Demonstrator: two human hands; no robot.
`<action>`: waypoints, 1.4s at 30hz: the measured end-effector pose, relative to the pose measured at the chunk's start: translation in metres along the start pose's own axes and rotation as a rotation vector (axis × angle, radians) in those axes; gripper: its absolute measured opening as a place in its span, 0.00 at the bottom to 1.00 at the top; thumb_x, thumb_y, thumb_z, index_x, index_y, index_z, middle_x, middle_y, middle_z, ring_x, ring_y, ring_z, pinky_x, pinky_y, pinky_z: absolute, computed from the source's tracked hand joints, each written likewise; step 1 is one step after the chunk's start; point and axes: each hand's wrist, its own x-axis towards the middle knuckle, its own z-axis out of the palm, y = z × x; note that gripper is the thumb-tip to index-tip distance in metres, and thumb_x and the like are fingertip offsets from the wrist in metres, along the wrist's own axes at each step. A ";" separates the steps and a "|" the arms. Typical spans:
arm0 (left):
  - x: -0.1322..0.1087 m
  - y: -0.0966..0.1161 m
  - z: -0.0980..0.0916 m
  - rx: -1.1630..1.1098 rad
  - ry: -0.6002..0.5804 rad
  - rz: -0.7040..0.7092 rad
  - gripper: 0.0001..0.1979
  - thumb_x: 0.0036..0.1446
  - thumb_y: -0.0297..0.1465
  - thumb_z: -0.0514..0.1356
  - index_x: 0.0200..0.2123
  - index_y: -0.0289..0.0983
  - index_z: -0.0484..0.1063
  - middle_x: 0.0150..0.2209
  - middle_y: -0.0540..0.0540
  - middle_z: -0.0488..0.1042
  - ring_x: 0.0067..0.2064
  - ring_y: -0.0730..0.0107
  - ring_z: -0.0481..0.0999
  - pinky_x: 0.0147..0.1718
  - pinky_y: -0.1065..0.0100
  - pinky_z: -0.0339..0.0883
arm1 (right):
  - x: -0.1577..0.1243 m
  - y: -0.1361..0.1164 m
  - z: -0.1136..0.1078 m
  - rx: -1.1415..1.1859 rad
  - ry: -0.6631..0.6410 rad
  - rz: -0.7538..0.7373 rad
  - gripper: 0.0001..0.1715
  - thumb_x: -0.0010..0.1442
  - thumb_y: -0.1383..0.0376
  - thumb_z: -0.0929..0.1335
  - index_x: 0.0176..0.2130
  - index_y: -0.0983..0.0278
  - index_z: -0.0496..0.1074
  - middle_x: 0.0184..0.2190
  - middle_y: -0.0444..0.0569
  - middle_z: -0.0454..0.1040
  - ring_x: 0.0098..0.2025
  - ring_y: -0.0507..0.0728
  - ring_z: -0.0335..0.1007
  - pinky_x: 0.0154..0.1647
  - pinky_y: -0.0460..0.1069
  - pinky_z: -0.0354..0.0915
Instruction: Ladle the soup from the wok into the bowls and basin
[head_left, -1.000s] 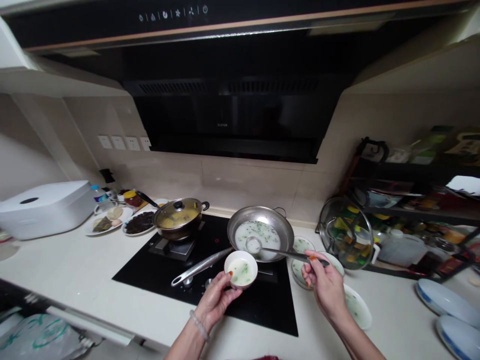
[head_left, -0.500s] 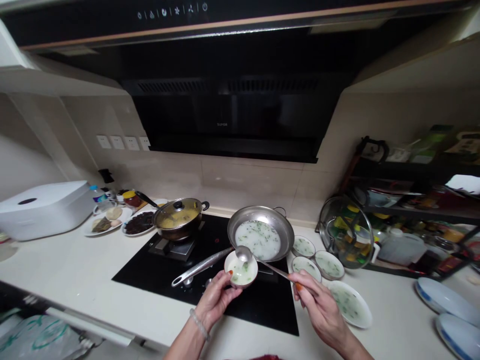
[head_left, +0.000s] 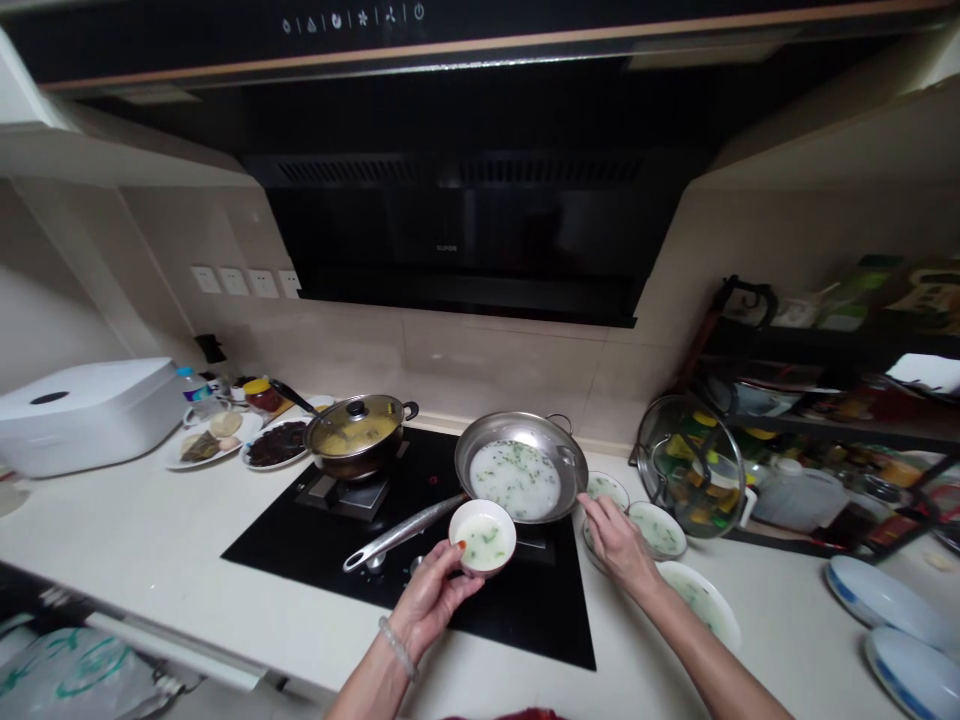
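Observation:
My left hand (head_left: pixel 441 582) is closed on a small white bowl (head_left: pixel 484 542) of pale soup with green bits, held level above the front of the cooktop. Behind it on the hob sits a wide steel pan (head_left: pixel 517 425) holding cloudy white soup with chopped greens. At the pan's right rim, my right hand (head_left: pixel 616 538) is closed round the handle of a metal ladle (head_left: pixel 571 468). The ladle shows only in part against the inner wall of the pan. Below and beside that hand stand several filled bowls (head_left: pixel 658 530), some partly covered by it. A larger bowl (head_left: pixel 705 605) of soup lies beneath my forearm.
A lidded pan (head_left: pixel 355 437) occupies the left burner. Plates of food (head_left: pixel 275 445) and a white appliance (head_left: pixel 90 415) stand farther left. At right are a glass lid (head_left: pixel 691 465), a loaded rack (head_left: pixel 817 420) and blue-edged dishes (head_left: pixel 889 600). The range hood (head_left: pixel 450 200) hangs above.
My right hand has carried the ladle away from the small bowl, right and back to the pan's rim. My left hand holds the bowl in the same place.

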 end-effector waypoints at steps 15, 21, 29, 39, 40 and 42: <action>0.000 0.002 -0.004 0.006 0.013 0.014 0.09 0.51 0.23 0.62 0.35 0.33 0.64 0.27 0.44 0.74 0.26 0.65 0.78 0.28 0.65 0.75 | -0.008 -0.053 0.000 0.320 0.049 0.097 0.19 0.63 0.71 0.56 0.50 0.63 0.66 0.39 0.54 0.72 0.41 0.58 0.71 0.41 0.51 0.69; -0.002 0.002 -0.003 0.012 0.018 -0.002 0.10 0.51 0.23 0.62 0.35 0.34 0.64 0.26 0.46 0.73 0.26 0.66 0.78 0.27 0.65 0.75 | 0.000 -0.026 0.008 0.034 0.002 -0.020 0.22 0.62 0.71 0.56 0.52 0.62 0.67 0.34 0.53 0.68 0.36 0.58 0.70 0.35 0.51 0.69; -0.002 0.001 -0.005 -0.004 0.004 0.005 0.09 0.50 0.23 0.63 0.32 0.34 0.64 0.24 0.47 0.72 0.27 0.64 0.78 0.27 0.64 0.76 | 0.017 -0.001 0.013 -0.241 -0.237 -0.102 0.29 0.53 0.80 0.58 0.50 0.62 0.68 0.34 0.52 0.66 0.35 0.58 0.66 0.27 0.48 0.66; -0.003 0.002 -0.007 0.005 0.001 0.014 0.10 0.50 0.23 0.62 0.34 0.34 0.63 0.27 0.45 0.73 0.28 0.63 0.78 0.28 0.65 0.76 | -0.010 -0.024 0.007 -0.124 -0.217 -0.138 0.26 0.55 0.77 0.57 0.50 0.63 0.68 0.35 0.55 0.70 0.36 0.60 0.70 0.33 0.52 0.69; -0.003 0.003 -0.007 0.009 -0.002 0.014 0.09 0.51 0.23 0.62 0.34 0.34 0.64 0.27 0.45 0.74 0.27 0.64 0.78 0.28 0.65 0.76 | -0.010 -0.028 0.005 -0.069 -0.191 -0.114 0.24 0.58 0.75 0.57 0.50 0.63 0.67 0.36 0.55 0.70 0.36 0.59 0.70 0.33 0.52 0.69; -0.003 0.003 -0.006 0.015 -0.003 0.012 0.08 0.51 0.23 0.61 0.34 0.34 0.64 0.27 0.45 0.74 0.27 0.65 0.78 0.28 0.65 0.76 | -0.007 -0.036 0.001 0.066 -0.140 -0.037 0.21 0.61 0.72 0.56 0.50 0.62 0.67 0.37 0.54 0.71 0.37 0.58 0.71 0.35 0.51 0.69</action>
